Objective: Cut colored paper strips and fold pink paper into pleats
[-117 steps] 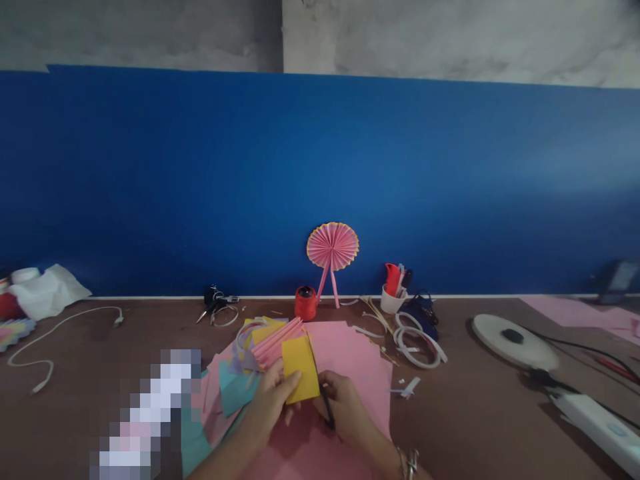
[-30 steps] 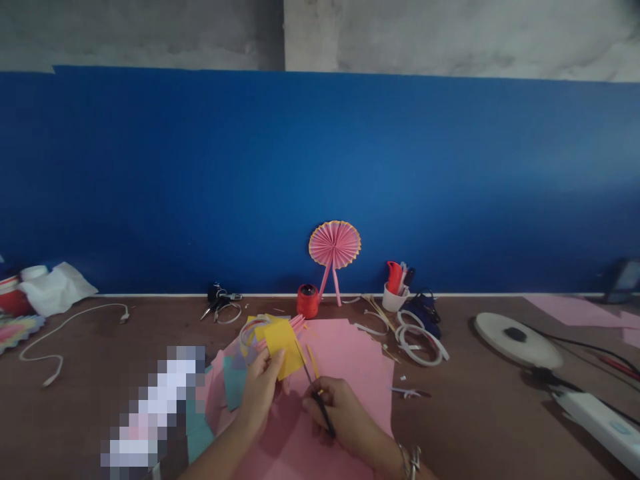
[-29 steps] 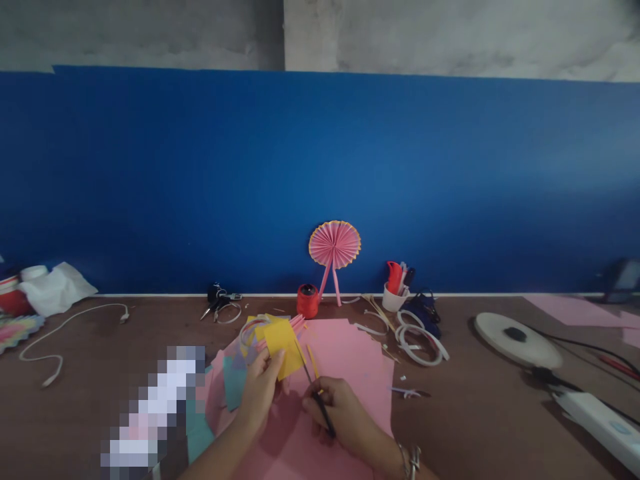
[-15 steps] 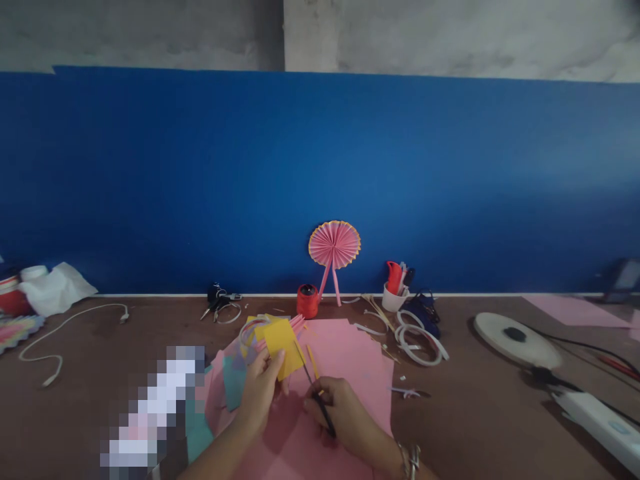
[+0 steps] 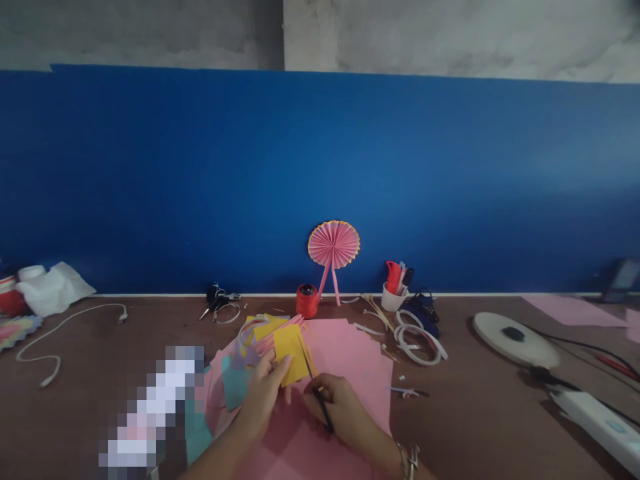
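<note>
Between the thumb and fingers of my left hand (image 5: 267,393) is a piece of yellow paper (image 5: 291,353), held up over the pink sheets. My right hand (image 5: 340,400) grips a pair of dark-handled scissors (image 5: 323,407), whose blades lie along the right edge of the yellow paper. A thin yellow strip shows just beyond the blades; whether it is still joined to the paper I cannot tell. Beneath both hands spreads a stack of pink paper (image 5: 350,353). Teal paper pieces (image 5: 235,383) lie to the left of my left hand.
A pleated pink paper fan (image 5: 334,245) stands against the blue wall behind a red jar (image 5: 307,301). Right of it are a white cup of tools (image 5: 394,298), coiled white strips (image 5: 420,343) and a power strip (image 5: 597,420). Keys (image 5: 217,303) and a white cable (image 5: 75,313) lie left.
The yellow paper has shifted slightly right and turned more upright in my left hand. The scissor blades now lie against its right edge. My right hand has barely moved.
</note>
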The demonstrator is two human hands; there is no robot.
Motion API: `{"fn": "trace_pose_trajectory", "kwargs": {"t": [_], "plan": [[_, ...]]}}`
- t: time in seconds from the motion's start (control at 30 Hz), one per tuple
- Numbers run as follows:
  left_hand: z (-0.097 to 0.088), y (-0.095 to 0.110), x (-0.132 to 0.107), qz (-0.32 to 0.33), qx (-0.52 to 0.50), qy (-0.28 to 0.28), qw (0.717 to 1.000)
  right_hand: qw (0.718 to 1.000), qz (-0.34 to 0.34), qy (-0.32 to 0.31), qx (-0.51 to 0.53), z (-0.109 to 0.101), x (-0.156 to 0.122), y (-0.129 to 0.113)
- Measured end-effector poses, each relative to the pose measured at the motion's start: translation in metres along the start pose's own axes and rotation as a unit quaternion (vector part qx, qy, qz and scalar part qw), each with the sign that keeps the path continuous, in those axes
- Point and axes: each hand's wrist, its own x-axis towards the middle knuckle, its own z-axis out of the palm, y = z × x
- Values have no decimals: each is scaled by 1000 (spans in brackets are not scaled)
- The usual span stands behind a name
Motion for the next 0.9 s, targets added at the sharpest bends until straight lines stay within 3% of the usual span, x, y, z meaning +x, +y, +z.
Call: {"fn": "trace_pose_trajectory", "kwargs": {"t": [0.17,0.5,0.9], "plan": [[3,1,-2,-3,-18,-30,999,1000,-12,14,6,-1,2,1],[3,4,-3,-5,-16,-20,1000,1000,-6,18,15,0,3,3],[0,-6,1,-1,-27,-29,999,999,3,29,-13,0,4,4]]}}
